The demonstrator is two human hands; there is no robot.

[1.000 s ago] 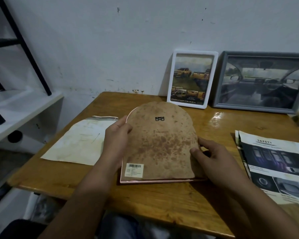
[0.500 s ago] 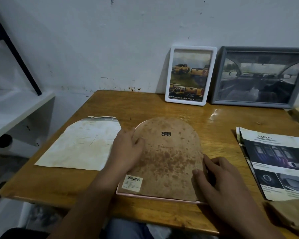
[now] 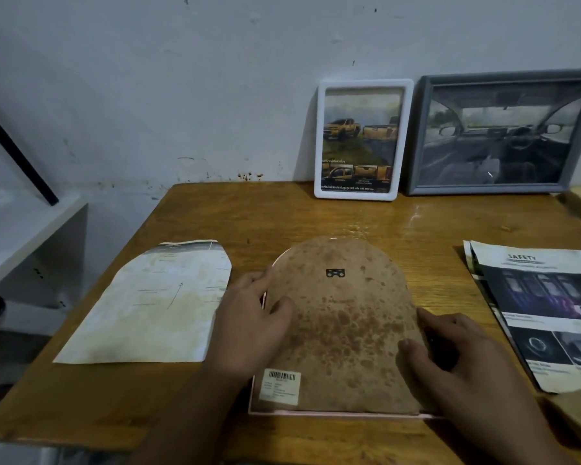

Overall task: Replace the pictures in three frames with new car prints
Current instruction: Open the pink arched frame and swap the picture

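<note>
Since a second ago: arched frame drawn from mid-table to the near edge, both hands still on its sides; the view has tilted down with it.

Wooden table (image 3: 316, 216), set against a white wall; carries all items below.

Grey frame (image 3: 503, 132), landscape, at the far right corner, leaning on the wall; holds a car-interior print.

Arched frame (image 3: 342, 330), face down at the near edge, centre; pink rim showing along its bottom and left side. Brown, stained backing board with a small black hanger near the top and a white barcode label (image 3: 280, 385) at its lower left corner.

Brochure (image 3: 544, 317), at the right edge, headed "SAFETY", with car photographs; its pages are fanned slightly.

Old paper insert (image 3: 148, 303), arch-cut and yellowed, lying flat near the left edge, just beside the arched frame.

White frame (image 3: 361, 139), portrait, at the far edge, just left of the grey frame, leaning on the wall; holds a print of yellow pickup trucks.

Left hand (image 3: 249, 317), on the arched frame's left side, fingers curled over the rim, thumb pressing the backing board: gripping.

Right hand (image 3: 450, 350), on the frame's right side, thumb on the board, fingers curled round the edge: gripping.
</note>
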